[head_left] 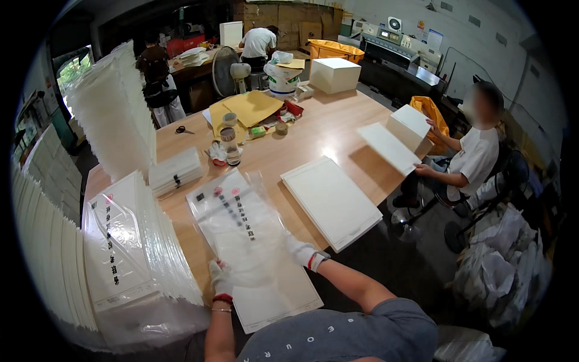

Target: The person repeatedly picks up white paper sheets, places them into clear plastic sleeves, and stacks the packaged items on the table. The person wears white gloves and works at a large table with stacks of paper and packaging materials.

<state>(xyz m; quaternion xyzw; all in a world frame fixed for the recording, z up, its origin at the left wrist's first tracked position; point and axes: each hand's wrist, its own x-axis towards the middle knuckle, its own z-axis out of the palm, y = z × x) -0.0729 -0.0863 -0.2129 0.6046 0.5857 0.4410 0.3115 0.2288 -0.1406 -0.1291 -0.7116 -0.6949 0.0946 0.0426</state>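
A clear plastic bag [244, 217] with black and red print lies in front of me, partly over a white paper stack [274, 301] that sticks out of its near end. My left hand [221, 279], in a white glove with a red cuff, is closed on the bag's left edge. At the opposite edge my right hand [301, 251], also gloved, grips the bag; its fingertips are partly hidden. To the right sits another white paper stack [332, 202]. Left of me rises a pile of filled bags [120, 241] with the same print.
Tall white stacks [111, 108] border the left side. Farther along the table [325, 130] are a bundle [175, 172], a glass jar [229, 148], scissors [184, 130], yellow envelopes [256, 108] and a white block [335, 75]. A seated co-worker [476, 154] at right holds a white board [389, 148].
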